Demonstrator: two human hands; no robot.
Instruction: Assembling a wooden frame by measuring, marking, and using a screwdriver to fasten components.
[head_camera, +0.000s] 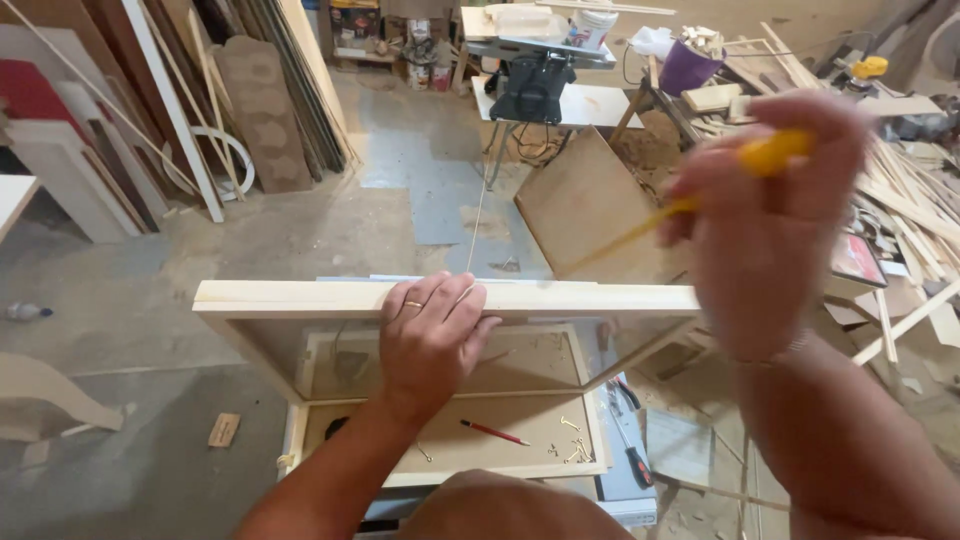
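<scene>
Head view, workshop. My right hand (770, 215) is raised near the lens and heavily motion-blurred; I can see it clenched around a yellow-handled tool (762, 155) whose thin shaft slants down to the left, but I cannot make out its tip or what kind of tool it is. The hand also hides part of the scrap-wood pile (915, 190) behind it.

My left hand (432, 335) lies flat, fingers spread, on the top rail of a pale wooden frame (300, 297) that stands upright across the middle of the picture; it presses on the rail and does not close around anything. My wrist covers part of the frame's opening. A thin upright rod (478, 225) rises from the rail just beyond my fingertips; its upper end fades against the floor.

Through the frame I see a tray-like panel (520, 440) carrying a red pencil (494, 432) and small brass fittings (575, 450). A screwdriver (630, 450) lies just right of it. A table saw (535, 85) stands well behind.
</scene>
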